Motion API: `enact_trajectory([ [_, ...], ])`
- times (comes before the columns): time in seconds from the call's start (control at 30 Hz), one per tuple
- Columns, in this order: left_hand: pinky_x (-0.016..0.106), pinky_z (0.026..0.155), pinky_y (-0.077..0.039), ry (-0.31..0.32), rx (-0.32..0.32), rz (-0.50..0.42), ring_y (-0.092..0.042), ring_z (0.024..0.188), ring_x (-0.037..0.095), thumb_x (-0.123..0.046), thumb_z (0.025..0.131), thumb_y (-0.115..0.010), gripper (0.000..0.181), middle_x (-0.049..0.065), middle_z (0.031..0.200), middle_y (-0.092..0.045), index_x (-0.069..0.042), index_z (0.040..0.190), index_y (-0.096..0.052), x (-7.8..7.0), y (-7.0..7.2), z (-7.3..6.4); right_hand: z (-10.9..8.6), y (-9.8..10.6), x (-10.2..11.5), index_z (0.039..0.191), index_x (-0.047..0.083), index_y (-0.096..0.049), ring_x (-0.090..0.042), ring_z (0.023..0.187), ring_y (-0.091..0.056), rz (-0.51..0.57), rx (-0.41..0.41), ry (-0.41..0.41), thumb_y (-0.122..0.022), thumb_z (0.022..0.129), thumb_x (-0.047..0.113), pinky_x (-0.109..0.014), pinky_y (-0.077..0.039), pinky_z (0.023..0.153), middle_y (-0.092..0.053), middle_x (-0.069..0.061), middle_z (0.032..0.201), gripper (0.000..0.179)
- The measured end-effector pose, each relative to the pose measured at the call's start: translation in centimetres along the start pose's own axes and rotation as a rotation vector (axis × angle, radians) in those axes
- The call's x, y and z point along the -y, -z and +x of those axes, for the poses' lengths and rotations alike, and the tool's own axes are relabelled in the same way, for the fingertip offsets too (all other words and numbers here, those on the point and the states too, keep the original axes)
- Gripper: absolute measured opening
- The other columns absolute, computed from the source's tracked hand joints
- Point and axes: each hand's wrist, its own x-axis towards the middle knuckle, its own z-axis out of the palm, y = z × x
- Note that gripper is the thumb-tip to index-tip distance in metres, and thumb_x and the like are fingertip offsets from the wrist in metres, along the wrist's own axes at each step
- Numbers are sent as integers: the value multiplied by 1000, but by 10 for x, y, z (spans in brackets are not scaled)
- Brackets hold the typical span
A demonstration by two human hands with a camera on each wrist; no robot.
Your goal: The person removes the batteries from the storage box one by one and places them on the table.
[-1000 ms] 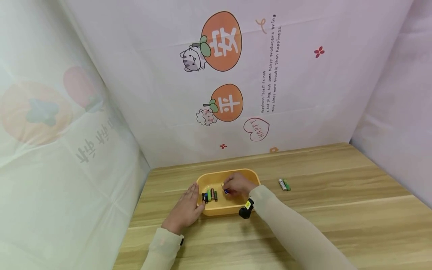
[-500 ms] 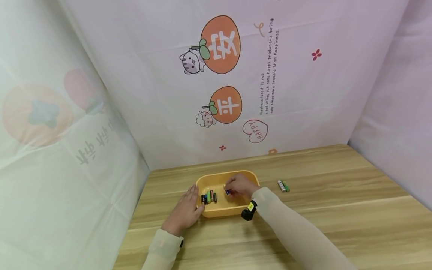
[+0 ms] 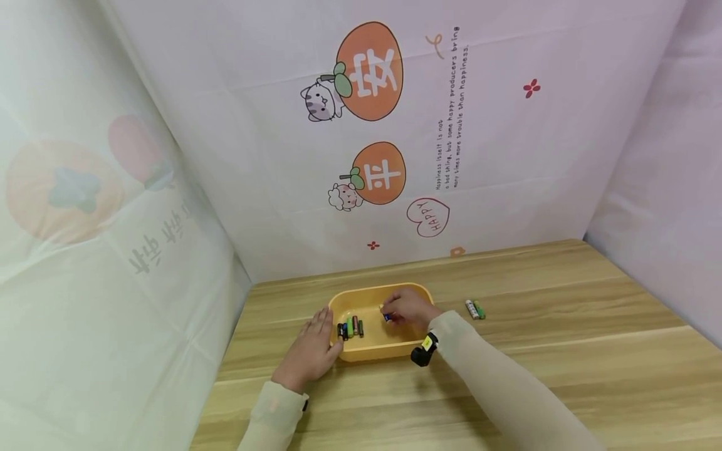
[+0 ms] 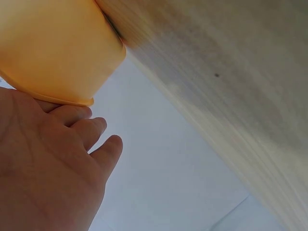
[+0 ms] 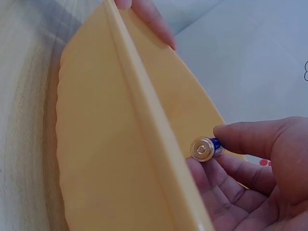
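A yellow plastic bin [image 3: 372, 354] stands on the wooden table. Inside it, at the left end, several batteries [image 3: 350, 326] lie side by side in a row. My right hand [image 3: 407, 307] reaches into the bin's right half and pinches a blue battery [image 5: 207, 148] between thumb and fingers; its round metal end faces the right wrist camera. My left hand [image 3: 309, 348] rests with extended fingers along the bin's left rim, and the left wrist view shows its fingers [image 4: 86, 130] against the outer wall. The batteries are out of sight in that view.
Two more batteries, one white [image 3: 472, 309] and one green [image 3: 479, 309], lie on the table right of the bin. A printed white cloth [image 3: 282, 156] hangs behind the table, with further cloth at both sides.
My right hand has shifted slightly to the right inside the bin, still pinching the blue battery. The left hand and the row of batteries keep their places.
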Motion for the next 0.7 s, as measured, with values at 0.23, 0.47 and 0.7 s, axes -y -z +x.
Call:
enact_trajectory([
  [0.23,49,114,-21,-4,-4,8,-21,144,35,-39,103,-39,67,21,157,-21,6,151,-23,0,0,0,-3,5,5,105,-7,-65,-24,74,-64,2,-16,-6,-66,90,4,-39,-58,69,-65,-16,91,19],
  [0.47,46,115,-17,8,14,14,-17,145,31,-41,103,-37,68,17,159,-17,3,153,-20,0,-1,1,-7,10,7,107,-9,-65,-25,73,-65,19,0,25,-65,91,3,-41,-58,71,-66,-21,96,20],
  [0.7,47,115,-18,14,20,5,-16,145,31,-41,103,-37,69,16,159,-14,4,153,-20,0,0,1,-12,17,9,113,-12,-61,-34,83,-65,28,16,33,-64,92,3,-44,-57,76,-64,-19,95,26],
])
